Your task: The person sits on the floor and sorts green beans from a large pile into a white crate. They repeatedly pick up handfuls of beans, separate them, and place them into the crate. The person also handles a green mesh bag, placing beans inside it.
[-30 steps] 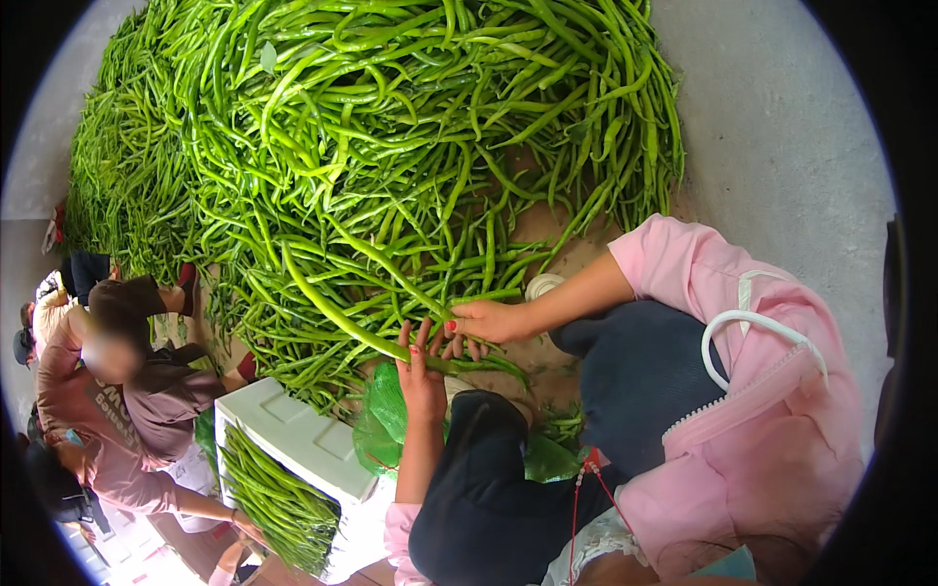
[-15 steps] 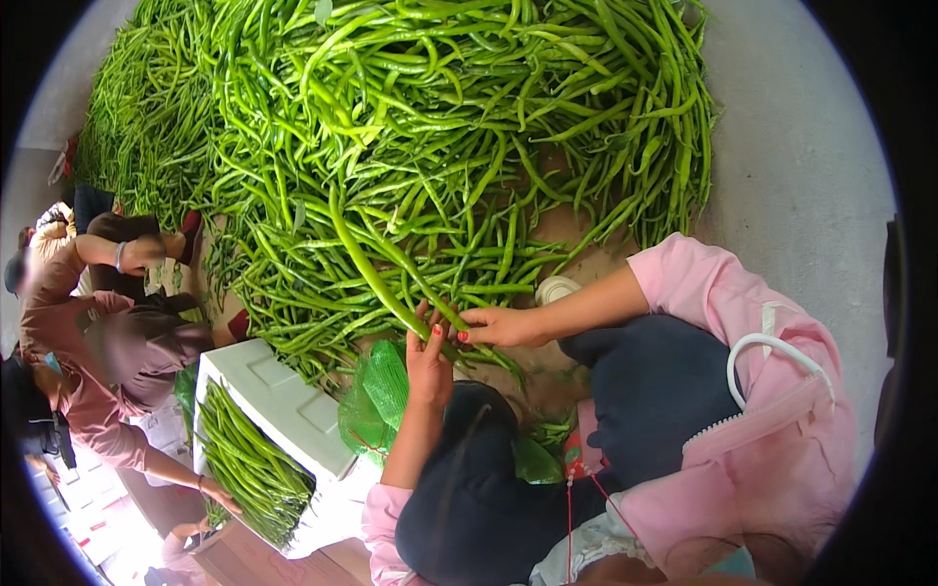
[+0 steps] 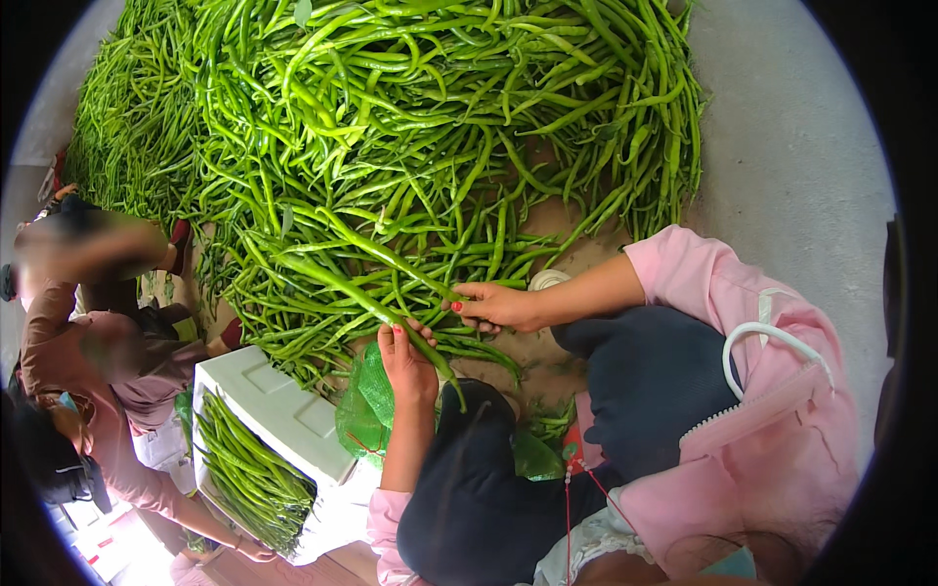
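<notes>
My left hand is closed on a long, pale green chili pepper, which lies diagonally with its lower end sticking out below the fingers. Just above and to the right, my right hand grips a second long green pepper by its lower end, thumb on top. Both peppers point up-left over a big heap of similar green peppers that fills the upper middle. Beside my left wrist is a green mesh bag, partly hidden by that arm.
A white foam box at lower left holds lined-up peppers, with a co-worker's arm reaching beside it. Other people sit along the left beside a further pepper pile. A grey surface runs along the right.
My hands came together and have now separated a little, the right slightly higher, the left further left. The left pepper's lower end now shows below the fingers. The co-workers shifted.
</notes>
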Motion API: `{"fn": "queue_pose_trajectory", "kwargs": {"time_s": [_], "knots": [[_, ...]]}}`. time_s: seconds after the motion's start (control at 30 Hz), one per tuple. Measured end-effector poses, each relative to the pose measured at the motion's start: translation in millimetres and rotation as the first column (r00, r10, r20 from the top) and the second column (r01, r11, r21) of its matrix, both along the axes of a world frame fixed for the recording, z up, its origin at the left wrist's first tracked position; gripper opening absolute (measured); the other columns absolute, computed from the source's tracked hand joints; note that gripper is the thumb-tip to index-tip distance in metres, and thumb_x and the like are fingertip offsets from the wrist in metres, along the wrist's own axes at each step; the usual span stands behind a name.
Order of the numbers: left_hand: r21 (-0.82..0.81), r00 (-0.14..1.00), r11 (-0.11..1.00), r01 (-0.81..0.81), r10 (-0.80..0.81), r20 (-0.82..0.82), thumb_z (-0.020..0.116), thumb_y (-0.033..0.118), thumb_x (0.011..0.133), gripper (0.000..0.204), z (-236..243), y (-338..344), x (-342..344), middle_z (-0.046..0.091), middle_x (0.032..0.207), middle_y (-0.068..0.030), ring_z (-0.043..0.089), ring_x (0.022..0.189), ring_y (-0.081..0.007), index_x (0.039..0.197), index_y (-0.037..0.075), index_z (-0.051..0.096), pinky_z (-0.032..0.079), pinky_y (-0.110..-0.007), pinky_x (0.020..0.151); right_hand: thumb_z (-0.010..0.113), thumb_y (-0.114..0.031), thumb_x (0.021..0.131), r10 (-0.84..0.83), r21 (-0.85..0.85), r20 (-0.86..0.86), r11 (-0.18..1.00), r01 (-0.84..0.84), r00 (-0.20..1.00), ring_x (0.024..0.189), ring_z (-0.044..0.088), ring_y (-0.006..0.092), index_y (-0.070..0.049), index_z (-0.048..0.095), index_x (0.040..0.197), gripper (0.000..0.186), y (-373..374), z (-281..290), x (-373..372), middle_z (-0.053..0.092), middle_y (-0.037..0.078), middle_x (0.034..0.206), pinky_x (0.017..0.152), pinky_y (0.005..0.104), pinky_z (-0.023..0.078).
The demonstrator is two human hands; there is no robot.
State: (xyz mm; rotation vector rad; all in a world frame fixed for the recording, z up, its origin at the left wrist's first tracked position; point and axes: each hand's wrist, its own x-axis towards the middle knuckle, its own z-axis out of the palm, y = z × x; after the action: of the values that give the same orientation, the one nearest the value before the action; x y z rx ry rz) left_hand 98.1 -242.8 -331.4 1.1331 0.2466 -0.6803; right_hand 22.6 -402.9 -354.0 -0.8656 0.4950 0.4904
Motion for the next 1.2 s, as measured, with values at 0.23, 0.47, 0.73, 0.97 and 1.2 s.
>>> {"fn": "queue_pose_trajectory", "kwargs": {"time_s": [0.23,0.47,0.73,0.97,1.2], "knots": [[-0.075,0.965,0.972,0.223,-0.231,-0.123,0.048,0.023,0.089,0.020,-34,21,1,0.052,0.088,-0.0066,0.051,0.078,-0.0171,0.103,0.010,0.042,0.042,-0.028,0.064,0.033,-0.035,0.092,0.011,-0.005,0.017,1.000,-0.011,1.000,0.043,0.031,0.0085,-0.008,0.047,0.101,0.032,18,-6,-1,0.042,0.001,0.061,0.038,0.0214,0.026],[-0.146,0.926,0.937,0.317,-0.339,-0.167,0.050,0.015,0.088,0.039,-25,-3,-19,0.055,0.105,-0.0160,0.054,0.100,-0.0279,0.122,0.004,0.035,0.044,-0.038,0.084,0.039,-0.039,0.091,0.250,-0.307,0.279,0.938,-0.161,0.927,0.053,0.048,0.0151,-0.005,0.054,0.085,0.038,35,-52,-25,0.053,0.005,0.065,0.047,0.0308,0.041],[-0.005,0.996,0.997,0.083,-0.083,-0.018,0.051,0.012,0.086,0.031,-7,6,-5,0.043,0.075,-0.0022,0.041,0.062,-0.0142,0.115,0.012,0.038,0.039,-0.029,0.057,0.056,-0.017,0.071,0.479,-0.937,0.087,-0.259,0.236,0.873,0.081,0.056,0.0294,-0.010,0.052,0.098,0.028,-110,-87,59,0.050,0.013,0.100,0.065,0.0404,0.045],[0.014,0.994,0.999,0.046,-0.044,-0.099,0.046,0.010,0.088,0.029,3,10,-2,0.038,0.069,-0.0002,0.035,0.056,-0.0108,0.116,0.013,0.037,0.032,-0.024,0.048,0.058,-0.010,0.066,0.745,-0.889,-0.341,-0.455,0.062,0.574,0.075,0.059,0.0238,-0.015,0.051,0.094,0.029,-115,-84,58,0.049,0.008,0.093,0.053,0.0382,0.046],[-0.012,0.978,0.991,0.130,-0.130,-0.161,0.046,0.010,0.088,0.031,-2,1,-11,0.033,0.058,0.0014,0.029,0.045,-0.0087,0.118,0.013,0.040,0.028,-0.022,0.042,0.050,-0.007,0.070,0.293,-0.920,0.201,-0.271,0.283,0.935,0.085,0.056,0.0332,-0.005,0.047,0.106,0.035,-148,-103,102,0.048,0.015,0.112,0.066,0.0410,0.048]]}}
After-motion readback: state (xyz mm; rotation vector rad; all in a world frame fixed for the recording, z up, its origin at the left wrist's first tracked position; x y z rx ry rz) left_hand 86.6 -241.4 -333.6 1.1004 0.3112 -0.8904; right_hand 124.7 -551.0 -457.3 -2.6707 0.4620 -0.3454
